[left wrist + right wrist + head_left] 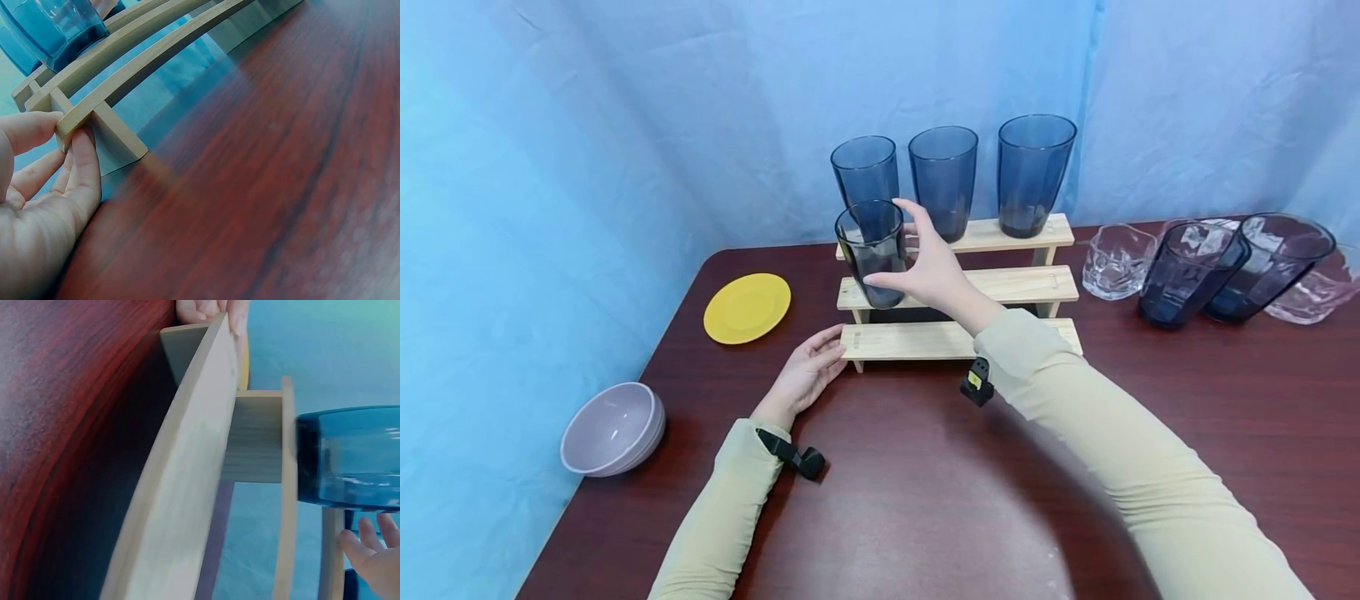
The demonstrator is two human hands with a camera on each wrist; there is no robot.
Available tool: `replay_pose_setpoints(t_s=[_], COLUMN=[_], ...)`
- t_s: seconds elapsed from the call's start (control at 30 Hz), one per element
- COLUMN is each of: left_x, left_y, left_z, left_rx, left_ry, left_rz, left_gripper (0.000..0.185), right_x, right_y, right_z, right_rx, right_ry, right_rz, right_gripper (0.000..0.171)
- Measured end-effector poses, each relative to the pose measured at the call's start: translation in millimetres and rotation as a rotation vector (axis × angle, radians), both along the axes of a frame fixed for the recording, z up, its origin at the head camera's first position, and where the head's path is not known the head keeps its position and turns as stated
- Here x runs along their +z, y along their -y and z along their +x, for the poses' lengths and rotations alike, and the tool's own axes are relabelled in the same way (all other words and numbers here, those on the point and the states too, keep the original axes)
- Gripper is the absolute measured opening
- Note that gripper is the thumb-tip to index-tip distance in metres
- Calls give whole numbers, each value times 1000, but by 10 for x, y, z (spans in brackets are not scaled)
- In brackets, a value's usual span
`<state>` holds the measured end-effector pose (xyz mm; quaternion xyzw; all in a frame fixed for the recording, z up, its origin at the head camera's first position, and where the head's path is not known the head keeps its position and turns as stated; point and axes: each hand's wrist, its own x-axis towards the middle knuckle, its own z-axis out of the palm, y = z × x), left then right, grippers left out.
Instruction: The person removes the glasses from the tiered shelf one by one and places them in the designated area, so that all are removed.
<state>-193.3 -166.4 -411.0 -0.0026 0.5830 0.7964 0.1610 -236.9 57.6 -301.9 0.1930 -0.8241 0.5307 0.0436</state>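
Note:
A three-step wooden rack (925, 340) stands on the table, and my left hand (805, 372) pinches the left end of its lowest plank between thumb and fingers. On the left of the middle step stands a dark blue glass tumbler (867, 250), upright. Around this tumbler my right hand (936, 265) spreads in a wide curve, thumb in front and index finger by the rim; whether they touch it I cannot tell. In the right wrist view, the other fingers (369, 544) lie loosely beside the tumbler. Three more blue tumblers (943, 179) line the top step.
At the right are two dark tumblers (1180, 279) and several clear glasses (1116, 262), close together. A yellow plate (747, 308) lies left of the rack. Grey-lilac bowls (613, 429), nested, sit at the table's left edge. Blue cloth (775, 100) hangs behind.

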Motion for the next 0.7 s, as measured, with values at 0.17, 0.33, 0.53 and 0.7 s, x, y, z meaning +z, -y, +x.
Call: replay_pose_setpoints(t_s=[0.17, 0.33, 0.53, 0.7], left_x=[-3, 7, 16, 23], left_y=[-2, -3, 4, -2], left_z=[-3, 1, 4, 11], left_rx=[0, -9, -3, -7], left_ry=[5, 13, 6, 7], left_rz=[2, -1, -1, 6], left_gripper=[53, 54, 53, 53], right_x=[-64, -95, -108, -118], right_y=[28, 44, 56, 56], right_z=[-18, -19, -22, -1], right_rx=[8, 19, 4, -29], right_ry=[-2, -14, -33, -44], right_rz=[-32, -62, -28, 3], right_gripper=[104, 103, 103, 104])
